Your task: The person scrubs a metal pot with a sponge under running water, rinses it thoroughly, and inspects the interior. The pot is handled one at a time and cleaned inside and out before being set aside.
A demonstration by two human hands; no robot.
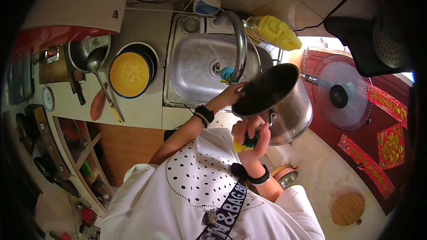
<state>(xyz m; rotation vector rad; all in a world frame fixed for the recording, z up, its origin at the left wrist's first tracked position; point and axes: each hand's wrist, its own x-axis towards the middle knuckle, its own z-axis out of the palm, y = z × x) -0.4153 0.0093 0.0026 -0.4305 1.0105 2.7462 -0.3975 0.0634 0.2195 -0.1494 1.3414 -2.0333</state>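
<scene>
A large metal pot is tilted on its side between me and the sink, its dark inside facing the basin. My left hand grips its rim on the side by the tap. Pressed in the fingers of my right hand is a yellow and green scouring sponge, close to the pot's outer wall and its small handle fitting. Behind the pot, the stainless steel sink lies under a curved metal tap with a blue nozzle.
A yellow detergent bottle and a spray bottle stand behind the sink. Left on the counter are a yellow bowl, a ladle, a metal pot and a cleaver. A fan is at the right.
</scene>
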